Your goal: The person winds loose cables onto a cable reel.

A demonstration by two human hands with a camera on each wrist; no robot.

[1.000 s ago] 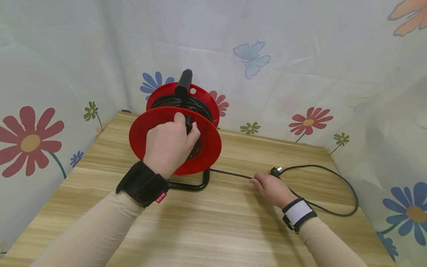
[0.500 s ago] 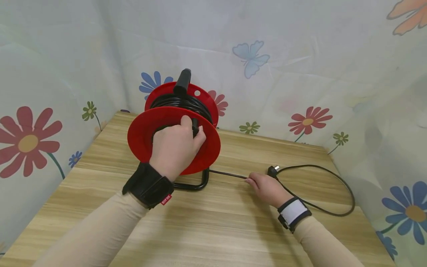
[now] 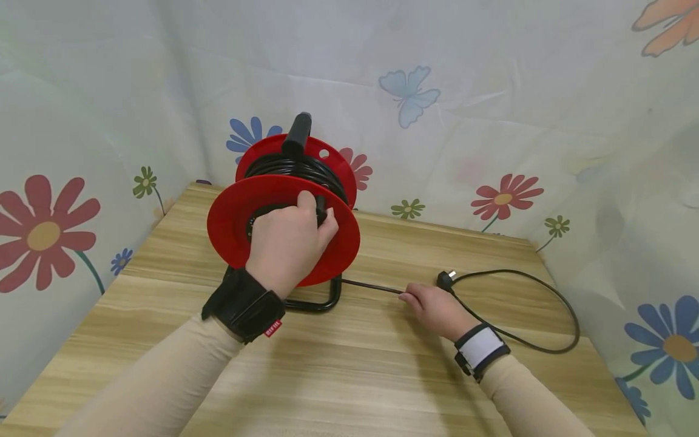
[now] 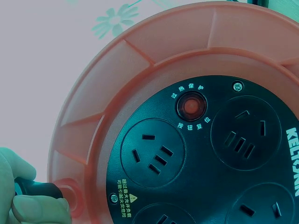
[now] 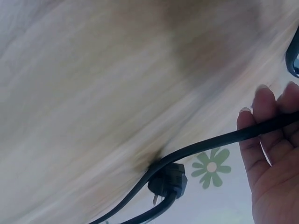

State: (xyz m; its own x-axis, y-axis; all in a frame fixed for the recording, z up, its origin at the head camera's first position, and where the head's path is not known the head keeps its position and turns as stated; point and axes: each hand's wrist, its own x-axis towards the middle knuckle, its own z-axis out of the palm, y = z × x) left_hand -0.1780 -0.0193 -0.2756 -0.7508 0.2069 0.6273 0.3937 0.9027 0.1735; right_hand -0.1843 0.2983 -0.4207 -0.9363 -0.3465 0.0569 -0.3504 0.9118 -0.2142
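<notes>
A red cable reel [image 3: 226, 227] with black cable wound on its drum stands on the table, on a black tube frame [image 3: 327, 302]. My left hand [image 3: 286, 246] grips the small black winding knob [image 4: 42, 189] near the edge of its front flange. Beside that knob, the left wrist view shows the black socket panel [image 4: 194, 163] with a red button [image 4: 191, 106]. To the right, my right hand [image 3: 437, 311] pinches the cable [image 3: 371, 284] where it runs out from the reel. In the right wrist view the cable [image 5: 210, 143] passes across the fingers.
Just beyond my right hand lies the black plug [image 3: 445, 280] with metal pins. Its cable loop [image 3: 573, 315] spreads over the right side of the wooden table [image 3: 338, 376]. Flower-printed curtains [image 3: 491, 121] hang close behind and on both sides. A black carrying handle [image 3: 297, 133] tops the reel.
My left hand has moved a little to the right with the knob, and the front flange has turned. My right hand and the plug have shifted slightly left, closer to the reel.
</notes>
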